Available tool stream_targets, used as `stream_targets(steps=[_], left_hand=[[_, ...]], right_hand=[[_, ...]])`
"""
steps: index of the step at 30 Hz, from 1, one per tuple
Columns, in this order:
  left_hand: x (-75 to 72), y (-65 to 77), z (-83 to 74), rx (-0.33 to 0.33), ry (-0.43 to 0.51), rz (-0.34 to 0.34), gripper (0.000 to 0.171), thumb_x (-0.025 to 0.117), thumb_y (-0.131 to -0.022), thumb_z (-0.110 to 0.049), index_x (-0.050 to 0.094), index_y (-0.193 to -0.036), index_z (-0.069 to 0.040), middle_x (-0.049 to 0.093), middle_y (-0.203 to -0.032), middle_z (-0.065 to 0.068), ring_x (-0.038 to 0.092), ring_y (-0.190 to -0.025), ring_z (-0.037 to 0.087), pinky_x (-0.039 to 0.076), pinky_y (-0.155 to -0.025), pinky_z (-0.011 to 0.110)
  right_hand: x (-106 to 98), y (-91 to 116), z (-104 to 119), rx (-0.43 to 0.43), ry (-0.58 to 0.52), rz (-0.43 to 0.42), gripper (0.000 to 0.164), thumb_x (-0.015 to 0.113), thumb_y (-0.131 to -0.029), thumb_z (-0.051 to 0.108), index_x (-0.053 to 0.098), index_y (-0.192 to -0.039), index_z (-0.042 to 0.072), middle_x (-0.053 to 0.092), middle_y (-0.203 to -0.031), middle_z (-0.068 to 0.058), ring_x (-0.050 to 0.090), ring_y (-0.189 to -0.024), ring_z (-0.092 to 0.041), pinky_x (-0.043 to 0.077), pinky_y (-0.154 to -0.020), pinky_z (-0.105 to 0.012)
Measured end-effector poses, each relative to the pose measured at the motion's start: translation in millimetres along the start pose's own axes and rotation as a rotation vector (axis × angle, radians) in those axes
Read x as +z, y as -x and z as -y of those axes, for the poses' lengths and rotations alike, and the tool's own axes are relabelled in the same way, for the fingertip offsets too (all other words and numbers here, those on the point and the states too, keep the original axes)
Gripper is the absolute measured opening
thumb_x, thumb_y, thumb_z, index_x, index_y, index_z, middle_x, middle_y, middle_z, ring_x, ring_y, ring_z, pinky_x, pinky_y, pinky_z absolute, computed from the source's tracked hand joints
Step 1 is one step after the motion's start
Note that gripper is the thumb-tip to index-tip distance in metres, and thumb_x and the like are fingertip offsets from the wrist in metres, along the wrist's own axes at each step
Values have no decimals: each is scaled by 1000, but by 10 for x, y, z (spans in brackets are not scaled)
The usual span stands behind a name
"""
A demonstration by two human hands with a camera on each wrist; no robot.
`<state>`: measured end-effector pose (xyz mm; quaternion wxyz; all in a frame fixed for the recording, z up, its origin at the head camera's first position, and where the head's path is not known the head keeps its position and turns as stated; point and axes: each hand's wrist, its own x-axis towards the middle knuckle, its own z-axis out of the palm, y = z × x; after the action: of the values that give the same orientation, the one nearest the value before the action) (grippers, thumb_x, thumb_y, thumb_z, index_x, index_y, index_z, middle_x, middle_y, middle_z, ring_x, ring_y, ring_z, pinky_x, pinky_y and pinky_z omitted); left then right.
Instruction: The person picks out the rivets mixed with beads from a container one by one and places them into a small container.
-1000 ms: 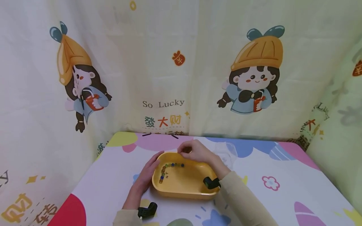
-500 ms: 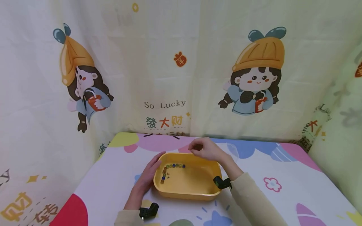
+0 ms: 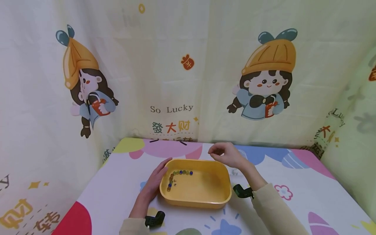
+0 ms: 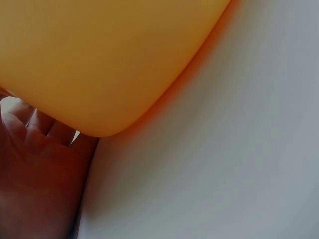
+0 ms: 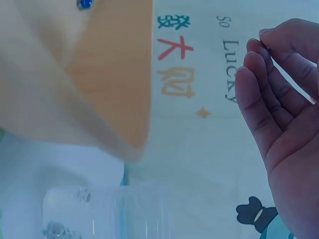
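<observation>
A yellow rectangular tray (image 3: 202, 200) sits on the table, with several coloured glass marbles (image 3: 171, 178) in a bent line along its left and far inner walls. My left hand (image 3: 154, 181) rests against the tray's left side, fingers extended along the outer wall; the left wrist view shows its palm (image 4: 42, 169) beside the yellow wall. My right hand (image 3: 227, 155) hovers past the tray's far right corner, fingers loosely bent. In the right wrist view, the thumb and index fingertips (image 5: 264, 35) meet with no object visible between them.
A clear plastic container (image 5: 104, 214) with something glassy inside stands right of the tray, partly hidden by the right arm in the head view. A patterned cloth (image 3: 164, 81) hangs behind the table (image 3: 117, 182). One blue marble (image 5: 85, 4) shows in the right wrist view.
My right hand has moved right, from the tray's far rim to beyond its far right corner. My left hand stays at the tray's left side, and the marble line looks the same.
</observation>
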<state>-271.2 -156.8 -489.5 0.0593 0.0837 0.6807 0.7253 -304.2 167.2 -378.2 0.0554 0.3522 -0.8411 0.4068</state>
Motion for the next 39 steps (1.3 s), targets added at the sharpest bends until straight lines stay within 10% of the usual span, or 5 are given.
stream_targets(steps=[39], left_hand=[[8,-5,12,2,2,-2,49,43,-109,-28,39,-156,-14,34,-160,13,31,-146,32,22,-119,50]], right_hand=[[-285,427,-506,161,79,-144,11,68,-91,-6,71,-100,-4,70,-94,-16,64,-77,-20,56,-71,-25]])
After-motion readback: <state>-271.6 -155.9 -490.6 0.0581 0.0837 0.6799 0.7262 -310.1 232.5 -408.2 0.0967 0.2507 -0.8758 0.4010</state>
